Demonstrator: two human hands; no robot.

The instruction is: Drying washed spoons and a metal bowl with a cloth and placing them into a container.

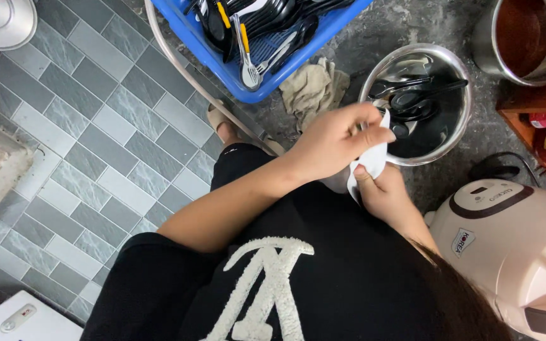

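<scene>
My left hand [333, 140] and my right hand [383, 192] are together, both gripping a small white spoon-like utensil [374, 158]. They hover just over the near rim of a steel bowl [459, 76] on the dark floor. Inside the bowl lie several black spoons [412, 101] in water. The left fingers pinch the upper part of the white utensil and the right thumb presses its lower part. Most of the utensil is hidden by my fingers.
A blue plastic basket [222, 66] of black and metal utensils stands at the top, with a beige rag [314, 88] beside it. A steel pot [526, 38] sits top right and a pale rice cooker [507, 240] at right. Grey floor tiles [96, 126] cover the left.
</scene>
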